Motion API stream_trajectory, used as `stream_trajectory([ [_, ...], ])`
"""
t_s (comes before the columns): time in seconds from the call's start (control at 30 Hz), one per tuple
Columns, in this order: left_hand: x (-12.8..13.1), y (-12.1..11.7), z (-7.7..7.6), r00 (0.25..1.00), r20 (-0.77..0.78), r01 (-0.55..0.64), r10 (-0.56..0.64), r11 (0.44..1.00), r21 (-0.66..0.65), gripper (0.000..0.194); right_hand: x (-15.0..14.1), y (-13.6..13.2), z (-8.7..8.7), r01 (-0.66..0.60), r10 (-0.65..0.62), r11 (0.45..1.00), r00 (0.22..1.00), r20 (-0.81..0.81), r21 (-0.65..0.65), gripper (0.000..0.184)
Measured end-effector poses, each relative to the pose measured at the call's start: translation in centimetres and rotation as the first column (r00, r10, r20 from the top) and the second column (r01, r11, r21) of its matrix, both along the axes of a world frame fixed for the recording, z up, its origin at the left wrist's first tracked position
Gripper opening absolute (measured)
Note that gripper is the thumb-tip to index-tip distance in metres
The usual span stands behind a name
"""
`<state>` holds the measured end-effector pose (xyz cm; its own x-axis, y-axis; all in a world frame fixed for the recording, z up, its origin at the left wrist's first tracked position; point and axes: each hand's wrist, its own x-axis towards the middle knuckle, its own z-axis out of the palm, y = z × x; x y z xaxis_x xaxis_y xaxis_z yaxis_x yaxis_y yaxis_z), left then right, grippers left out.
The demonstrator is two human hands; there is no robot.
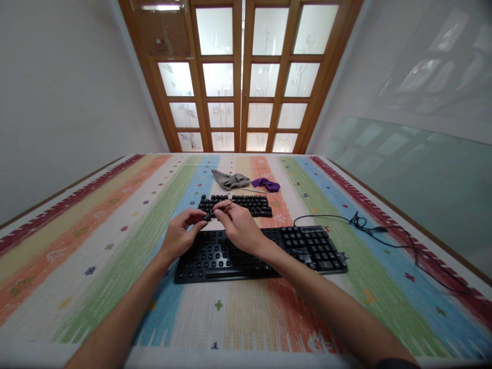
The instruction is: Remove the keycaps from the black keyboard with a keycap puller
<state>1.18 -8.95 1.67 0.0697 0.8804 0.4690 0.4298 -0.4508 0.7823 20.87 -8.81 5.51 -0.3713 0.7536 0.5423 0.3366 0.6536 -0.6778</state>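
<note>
Bare forearms (126,312) reach in from the bottom edge, and up ahead it's all fingertips. My left grip (180,233) is pinched, thumb against finger, on a small dark piece (208,217), a keycap by the look of it, held up near the far left of the black keyboard (192,275). Alongside, my right grip (240,228) brings its fingertips in close; whether they clasp the piece too, I can't tell.

Featherlight, I'd judge: stiff, probably hollow plastic, a touch slick and easy to drop. Best hold is across two opposite side walls, squeezing gently.

And what textures! Hard, matte-looking plastic across the keyboard, its left part studded with small bare bumps, its number pad (321,248) wearing blocky caps. Just beyond it, loose keycaps (253,206) sit in tidy rows. Further out, crumpled and soft, a grey cloth (230,180) and a purple cloth (266,184). Off right, thin black cable (380,229) loops and tangles over the striped, printed tablecloth (115,246) that covers the desk (77,302).
</note>
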Motion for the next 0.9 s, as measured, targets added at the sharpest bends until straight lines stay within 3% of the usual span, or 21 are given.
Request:
stream_trajectory([
  [0.43,-0.2,-0.6,0.4,0.990,-0.121,-0.065,0.072,0.996,0.068,0.024,0.4,0.0,-0.5,0.127,-0.141,0.988,0.975,0.172,0.090,0.018],
  [0.9,-0.9,1.7,-1.0,0.897,-0.438,0.052,0.060,0.969,0.240,0.014,1.6,0.2,1.5,0.161,-0.170,0.981,0.983,0.072,0.108,0.018],
])
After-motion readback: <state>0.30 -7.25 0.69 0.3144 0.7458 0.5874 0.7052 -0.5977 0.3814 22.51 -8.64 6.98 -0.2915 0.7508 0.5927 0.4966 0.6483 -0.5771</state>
